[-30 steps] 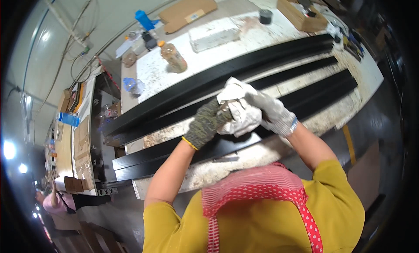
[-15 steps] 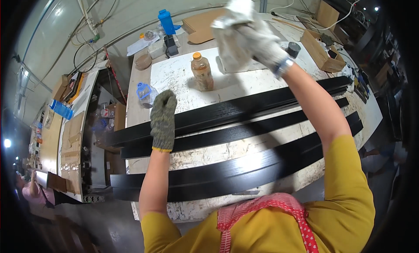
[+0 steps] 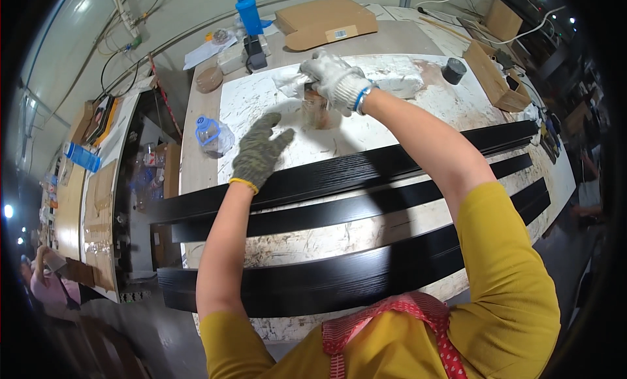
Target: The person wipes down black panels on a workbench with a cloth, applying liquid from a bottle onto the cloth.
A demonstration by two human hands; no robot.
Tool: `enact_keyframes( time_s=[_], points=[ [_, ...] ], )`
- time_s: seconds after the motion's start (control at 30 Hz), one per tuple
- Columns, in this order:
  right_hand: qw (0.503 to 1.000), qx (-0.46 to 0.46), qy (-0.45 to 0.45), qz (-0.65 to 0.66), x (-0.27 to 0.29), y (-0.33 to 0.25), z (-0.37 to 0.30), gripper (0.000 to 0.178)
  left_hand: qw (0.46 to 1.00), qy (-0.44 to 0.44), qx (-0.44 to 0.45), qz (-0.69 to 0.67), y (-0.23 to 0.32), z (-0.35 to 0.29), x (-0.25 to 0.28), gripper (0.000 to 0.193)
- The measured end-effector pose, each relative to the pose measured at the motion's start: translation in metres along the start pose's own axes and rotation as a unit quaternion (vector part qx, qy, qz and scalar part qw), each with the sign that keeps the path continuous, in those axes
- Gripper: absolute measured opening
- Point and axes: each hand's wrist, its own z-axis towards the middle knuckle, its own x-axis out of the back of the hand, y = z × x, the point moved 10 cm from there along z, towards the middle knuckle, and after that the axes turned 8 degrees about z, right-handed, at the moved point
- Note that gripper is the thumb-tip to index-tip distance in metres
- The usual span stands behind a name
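Observation:
My right hand (image 3: 334,82), in a white knitted glove, is closed on a crumpled white cloth (image 3: 287,83). It sits at the top of a clear plastic bottle (image 3: 317,112) with brownish contents, hiding the cap. Whether the fingers also grip the bottle I cannot tell. My left hand (image 3: 260,150), in a grey-green mottled glove with a yellow cuff, is open, thumb apart from the fingers. It hovers left of the bottle, by the far edge of the farthest black strip (image 3: 326,173). Nearer me lie another black strip (image 3: 353,210) and a wider black board (image 3: 313,287).
Behind stand a flat cardboard box (image 3: 326,26) and a blue bottle (image 3: 248,14). A white bundle (image 3: 395,76), a dark round container (image 3: 453,70) and an open wooden box (image 3: 499,78) lie right. A cut plastic jug (image 3: 212,137) is left; a person (image 3: 52,281) is beyond.
My right hand has come down and left with the cloth, onto the top of the bottle. My left hand has moved slightly right and its fingers have spread.

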Motion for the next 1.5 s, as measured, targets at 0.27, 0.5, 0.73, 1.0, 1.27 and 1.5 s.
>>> enact_keyframes(
  time_s=[0.27, 0.5, 0.73, 1.0, 1.27, 1.5],
  points=[
    [0.896, -0.11, 0.192, 0.386, 0.041, 0.079, -0.091, 0.04, 0.993, -0.072, 0.007, 0.094, 0.098, 0.041, -0.054, 0.097],
    [0.404, -0.207, 0.191, 0.87, -0.014, 0.134, -0.167, 0.036, 0.907, -0.054, -0.174, 0.38, 0.142, 0.026, -0.035, 0.076],
    [0.342, -0.18, 0.196, 0.901, -0.016, 0.144, -0.185, 0.032, 0.831, -0.054, -0.282, 0.477, 0.188, 0.014, -0.03, 0.067],
    [0.334, -0.158, 0.168, 0.914, -0.018, 0.144, -0.196, 0.022, 0.791, -0.046, -0.299, 0.532, 0.222, 0.024, -0.024, 0.057],
    [0.283, -0.111, 0.169, 0.938, -0.007, 0.136, -0.19, 0.047, 0.785, 0.0, -0.336, 0.52, 0.247, 0.027, -0.008, 0.054],
    [0.384, -0.116, 0.18, 0.898, -0.021, 0.158, -0.185, 0.05, 0.787, -0.053, -0.335, 0.515, 0.219, 0.014, -0.022, 0.058]
  ],
)
